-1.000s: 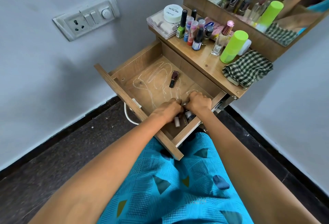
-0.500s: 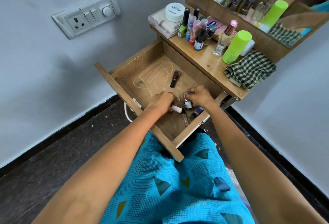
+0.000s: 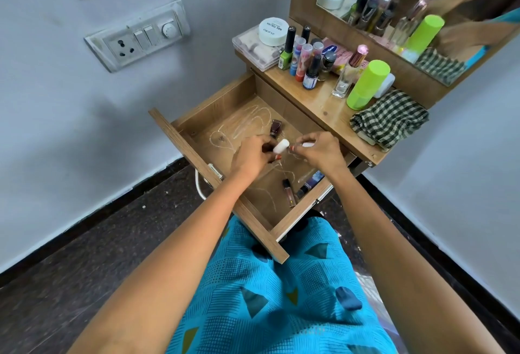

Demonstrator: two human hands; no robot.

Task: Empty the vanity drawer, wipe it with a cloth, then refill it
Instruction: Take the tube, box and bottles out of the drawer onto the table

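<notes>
Drawer (image 3: 192, 155) is open, dark polish bottle (image 3: 275, 126) lying inside. Left hand (image 3: 253, 155) curls round a white-capped bottle (image 3: 282, 146), right hand (image 3: 319, 152) pinches a small white-capped thing (image 3: 308, 144). Checked cloth (image 3: 389, 121) sits on the vanity top (image 3: 323, 106), far right.

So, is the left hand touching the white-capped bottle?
Touching. The head view shows the left hand gripping the white-capped bottle, with fingers curled round its body and the cap sticking out.
</notes>
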